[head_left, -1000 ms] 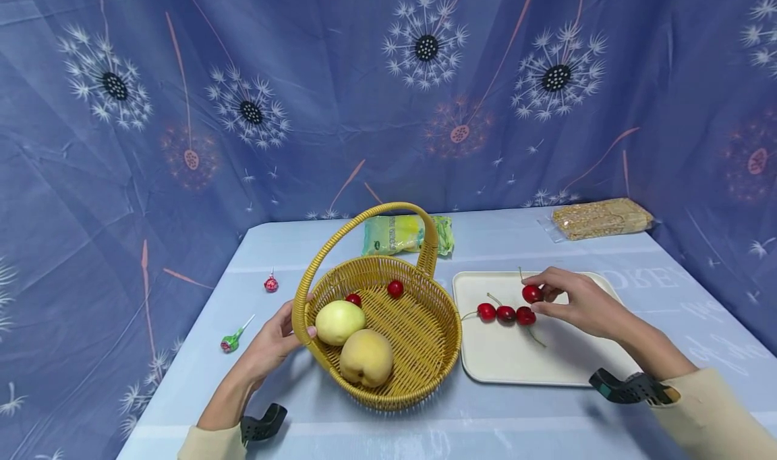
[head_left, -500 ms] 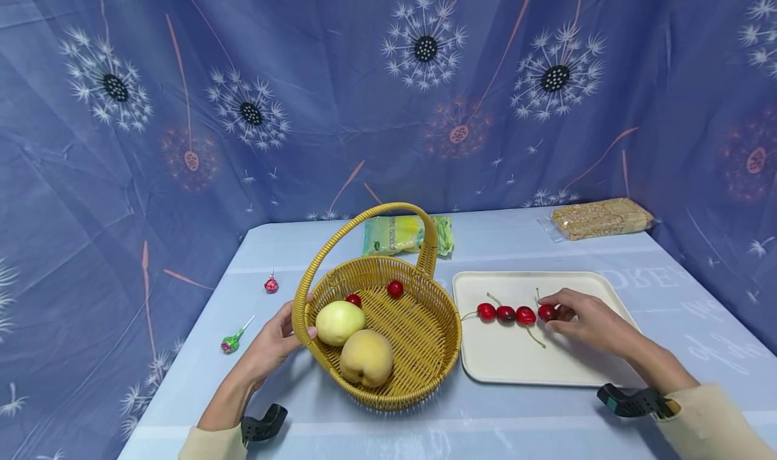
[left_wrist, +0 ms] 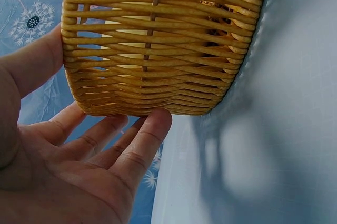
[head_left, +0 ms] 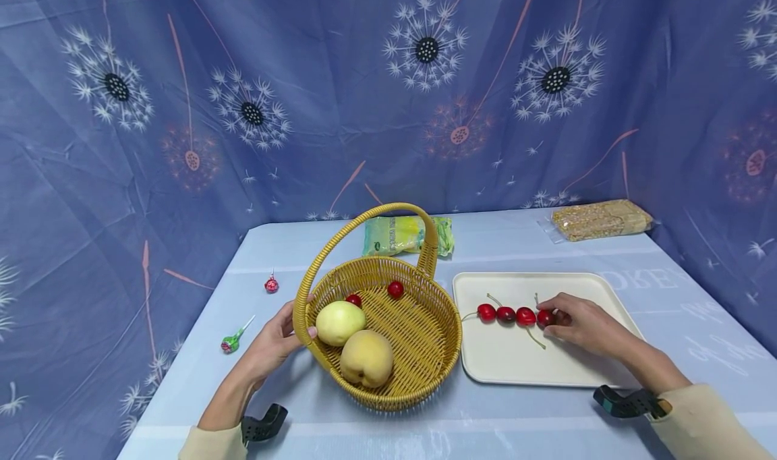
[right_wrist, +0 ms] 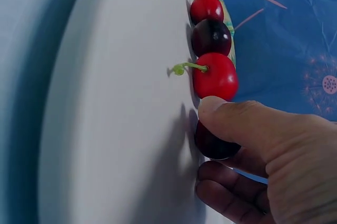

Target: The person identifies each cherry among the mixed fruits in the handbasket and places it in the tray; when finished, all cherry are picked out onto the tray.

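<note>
On a cream tray point(head_left: 546, 365), cherries lie in a row. My right hand point(head_left: 585, 322) pinches a dark red cherry point(head_left: 545, 318) between thumb and fingers at the row's right end, beside a bright red cherry point(head_left: 525, 316) with its stem toward me. In the right wrist view the held cherry point(right_wrist: 213, 142) shows below the thumb. My left hand point(head_left: 273, 345) holds the left side of a yellow wicker basket point(head_left: 425, 372), thumb over the rim. Its fingers point(left_wrist: 142, 150) touch the woven wall from outside. Inside are a pale green fruit point(head_left: 340, 323), a peach point(head_left: 366, 358) and two cherries.
Two lollipops, one red point(head_left: 271, 284) and one green point(head_left: 231, 343), lie left of the basket. Behind the basket is a green and yellow packet point(head_left: 394, 235). A bagged golden-brown grain block point(head_left: 601, 219) sits at the back right. A blue dandelion-print curtain point(head_left: 364, 109) hangs behind.
My right hand has carried its cherry right and down onto the tray, then slightly left against the end of the row. My left hand and the basket have stayed put.
</note>
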A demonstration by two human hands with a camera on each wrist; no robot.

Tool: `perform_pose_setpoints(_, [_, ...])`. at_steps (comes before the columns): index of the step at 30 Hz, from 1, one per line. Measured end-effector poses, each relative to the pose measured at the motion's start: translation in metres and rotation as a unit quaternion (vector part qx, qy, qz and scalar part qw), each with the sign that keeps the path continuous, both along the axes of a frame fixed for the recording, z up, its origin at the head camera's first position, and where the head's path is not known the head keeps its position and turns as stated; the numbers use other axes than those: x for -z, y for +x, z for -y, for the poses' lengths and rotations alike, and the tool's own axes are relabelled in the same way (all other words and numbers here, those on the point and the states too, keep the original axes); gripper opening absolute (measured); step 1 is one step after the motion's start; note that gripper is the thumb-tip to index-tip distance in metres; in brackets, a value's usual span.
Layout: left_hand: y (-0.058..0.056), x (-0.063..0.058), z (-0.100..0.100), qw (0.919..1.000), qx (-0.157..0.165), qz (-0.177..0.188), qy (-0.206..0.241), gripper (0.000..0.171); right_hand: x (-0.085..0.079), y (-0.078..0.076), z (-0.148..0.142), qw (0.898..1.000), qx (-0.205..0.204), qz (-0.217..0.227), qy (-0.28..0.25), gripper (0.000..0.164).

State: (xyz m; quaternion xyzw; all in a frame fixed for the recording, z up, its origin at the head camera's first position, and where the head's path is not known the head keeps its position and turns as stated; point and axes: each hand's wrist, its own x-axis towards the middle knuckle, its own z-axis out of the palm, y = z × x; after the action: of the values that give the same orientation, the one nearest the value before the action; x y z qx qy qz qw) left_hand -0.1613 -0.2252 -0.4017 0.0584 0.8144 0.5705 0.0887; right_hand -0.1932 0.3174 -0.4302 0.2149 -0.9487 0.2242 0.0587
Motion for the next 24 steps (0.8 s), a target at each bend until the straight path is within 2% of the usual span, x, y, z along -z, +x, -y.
perform_pose_setpoints(8, [-0.001,-0.001,0.0,1.0,0.004,-0.005,0.002,0.067,-0.005,0.003,0.0,1.0,0.005,-0.008,0.009,0.041])
perform_pose_setpoints(13, [-0.001,-0.001,0.0,1.0,0.001,-0.004,0.0,0.067,-0.014,0.005,0.006,0.999,-0.005,-0.049,0.012,0.04])
perform_pose_setpoints(18, [-0.001,-0.001,0.0,1.0,0.001,-0.004,-0.002,0.067,-0.027,0.005,0.021,0.994,-0.032,-0.103,0.016,0.04])
perform_pose_setpoints(24, [0.0,0.0,0.0,1.0,-0.003,0.001,0.0,0.067,-0.045,0.004,0.052,0.99,-0.076,-0.121,0.013,0.039])
